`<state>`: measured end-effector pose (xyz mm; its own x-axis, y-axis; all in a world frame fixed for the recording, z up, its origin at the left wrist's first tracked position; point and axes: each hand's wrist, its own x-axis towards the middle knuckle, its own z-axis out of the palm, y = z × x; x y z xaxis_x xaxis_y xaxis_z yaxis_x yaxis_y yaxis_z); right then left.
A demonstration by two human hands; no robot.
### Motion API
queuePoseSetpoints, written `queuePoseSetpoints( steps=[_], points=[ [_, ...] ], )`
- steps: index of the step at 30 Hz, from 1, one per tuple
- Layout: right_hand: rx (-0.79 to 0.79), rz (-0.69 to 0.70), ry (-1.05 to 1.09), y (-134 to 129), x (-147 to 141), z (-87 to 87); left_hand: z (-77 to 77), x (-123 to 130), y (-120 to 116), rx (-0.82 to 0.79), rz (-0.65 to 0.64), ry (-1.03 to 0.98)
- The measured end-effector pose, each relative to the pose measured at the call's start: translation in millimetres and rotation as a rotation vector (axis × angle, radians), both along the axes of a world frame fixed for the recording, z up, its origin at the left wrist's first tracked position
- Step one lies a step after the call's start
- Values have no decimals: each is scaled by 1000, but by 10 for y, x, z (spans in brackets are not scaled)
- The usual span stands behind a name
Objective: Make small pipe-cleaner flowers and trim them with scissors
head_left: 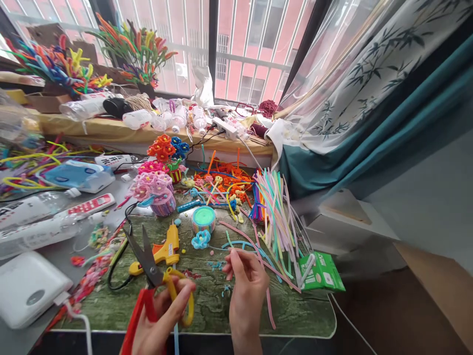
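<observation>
My left-hand fingers (158, 315) are partly hidden behind the scissors (149, 261), wrist cut off at six o'clock, and the stem's end disappears into my right-hand fingertips! Left hand wraps the handles, open blades aiming at eleven o'clock; right hand (247, 283), upright and bent, pinches the blue flower's (201, 239) thin stem, its bloom at ten o'clock, beside the round pot (203, 220).
</observation>
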<state>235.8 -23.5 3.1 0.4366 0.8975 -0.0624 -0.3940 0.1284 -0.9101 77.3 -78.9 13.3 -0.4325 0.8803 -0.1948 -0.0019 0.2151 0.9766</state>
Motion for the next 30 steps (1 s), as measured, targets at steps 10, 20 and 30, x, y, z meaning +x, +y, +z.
queuePoseSetpoints(
  steps=[10, 20, 30],
  points=[
    [-64, 106, 110, -71, -295, 3, 43, 356, 486, 65, -41, -156],
    [-113, -38, -98, -170, -372, -48, 41, -199, 461, 103, -69, -121],
    [135, 221, -1531, -131, 16, -121, 368, -510, 272, 205, 97, -139]
  ],
)
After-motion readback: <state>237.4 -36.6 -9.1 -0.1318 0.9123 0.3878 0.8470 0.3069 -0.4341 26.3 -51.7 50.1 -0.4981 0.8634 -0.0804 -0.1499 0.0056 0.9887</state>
